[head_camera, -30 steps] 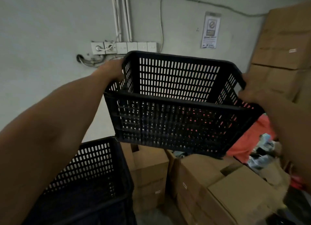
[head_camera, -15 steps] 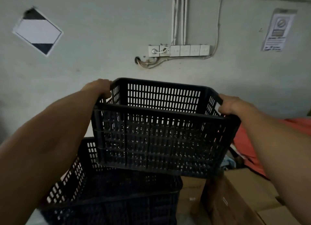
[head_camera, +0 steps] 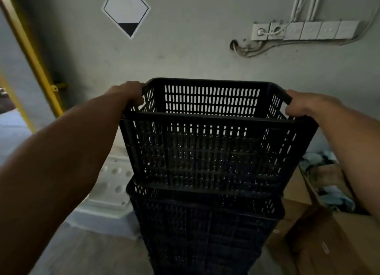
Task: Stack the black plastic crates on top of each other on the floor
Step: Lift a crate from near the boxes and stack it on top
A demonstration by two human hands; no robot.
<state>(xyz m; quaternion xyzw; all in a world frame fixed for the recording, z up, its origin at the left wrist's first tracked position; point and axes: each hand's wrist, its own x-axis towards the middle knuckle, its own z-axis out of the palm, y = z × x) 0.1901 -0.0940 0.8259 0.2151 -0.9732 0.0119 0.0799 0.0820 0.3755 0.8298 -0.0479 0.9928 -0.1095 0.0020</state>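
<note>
I hold a black slotted plastic crate (head_camera: 211, 151) upright by its two short ends. My left hand (head_camera: 127, 93) grips the left rim and my right hand (head_camera: 302, 105) grips the right rim. Its bottom sits at the rim of a second black crate (head_camera: 205, 229), which stands below it on the floor. Whether the upper crate rests on the lower one or hangs just above it I cannot tell. The lower crate's base is out of view.
A white moulded foam piece (head_camera: 109, 194) lies on the floor to the left of the crates. Cardboard boxes (head_camera: 320, 239) crowd the right side. The wall behind carries a socket strip (head_camera: 304, 30) and a diamond label (head_camera: 125, 9). A yellow frame (head_camera: 30, 54) runs at far left.
The held crate has moved left and down, from in front of the cardboard boxes to directly over the lower crate. Both hands kept their grip.
</note>
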